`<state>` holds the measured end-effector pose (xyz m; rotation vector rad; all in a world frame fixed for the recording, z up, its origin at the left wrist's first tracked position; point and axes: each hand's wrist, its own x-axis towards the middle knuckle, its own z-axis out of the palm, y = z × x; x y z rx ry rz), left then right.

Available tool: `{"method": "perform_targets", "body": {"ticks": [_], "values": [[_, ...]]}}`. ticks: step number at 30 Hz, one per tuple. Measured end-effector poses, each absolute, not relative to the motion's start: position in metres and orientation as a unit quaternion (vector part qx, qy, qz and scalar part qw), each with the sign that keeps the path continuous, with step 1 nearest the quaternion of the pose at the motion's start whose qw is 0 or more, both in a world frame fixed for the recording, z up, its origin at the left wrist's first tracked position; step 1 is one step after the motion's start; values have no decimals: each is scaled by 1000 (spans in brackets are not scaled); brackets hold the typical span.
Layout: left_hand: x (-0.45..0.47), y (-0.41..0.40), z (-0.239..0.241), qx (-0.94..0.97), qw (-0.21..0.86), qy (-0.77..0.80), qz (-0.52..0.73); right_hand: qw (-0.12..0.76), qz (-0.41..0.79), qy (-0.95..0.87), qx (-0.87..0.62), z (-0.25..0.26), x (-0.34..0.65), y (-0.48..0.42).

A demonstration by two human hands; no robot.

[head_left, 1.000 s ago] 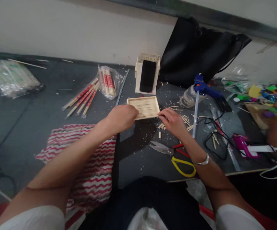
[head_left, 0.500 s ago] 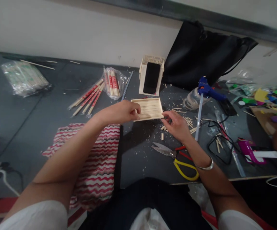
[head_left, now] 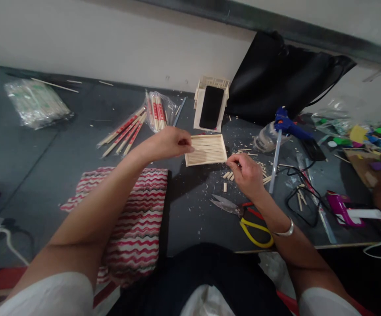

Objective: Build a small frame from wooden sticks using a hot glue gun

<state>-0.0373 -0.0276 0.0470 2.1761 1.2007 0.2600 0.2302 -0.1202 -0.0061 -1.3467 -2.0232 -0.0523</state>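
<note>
Tray (head_left: pixel 206 150) now lifted, pinched by left hand (head_left: pixel 167 144); right hand (head_left: pixel 248 173) has withdrawn, seemingly pinched shut.

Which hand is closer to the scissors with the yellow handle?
Right. The right hand is just beyond the scissors, not touching them; the left hand is farther left, holding the edge of the wooden tray.

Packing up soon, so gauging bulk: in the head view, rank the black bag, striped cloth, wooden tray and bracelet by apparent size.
1. black bag and striped cloth: alike; the cloth lies nearer, so unranked.
2. wooden tray
3. bracelet
</note>
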Motion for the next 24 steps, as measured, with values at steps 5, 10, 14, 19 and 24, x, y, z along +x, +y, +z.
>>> {"method": "perform_targets", "body": {"ticks": [5, 10, 14, 19, 24], "values": [[-24, -47, 54, 891, 250, 378, 37, 304, -52, -817, -487, -4, 230, -117], [-10, -57, 47, 922, 134, 363, 8, 264, -91, -855, -436, 1, 223, -114], [-5, -62, 39, 930, 78, 360, 13, 252, -115, -864, -421, -1, 217, -112], [0, -72, 35, 939, 20, 344, 25, 222, -96, -866, -437, -6, 217, -110], [3, -80, 34, 945, -16, 324, 33, 191, -98, -872, -440, -7, 220, -113]]}}
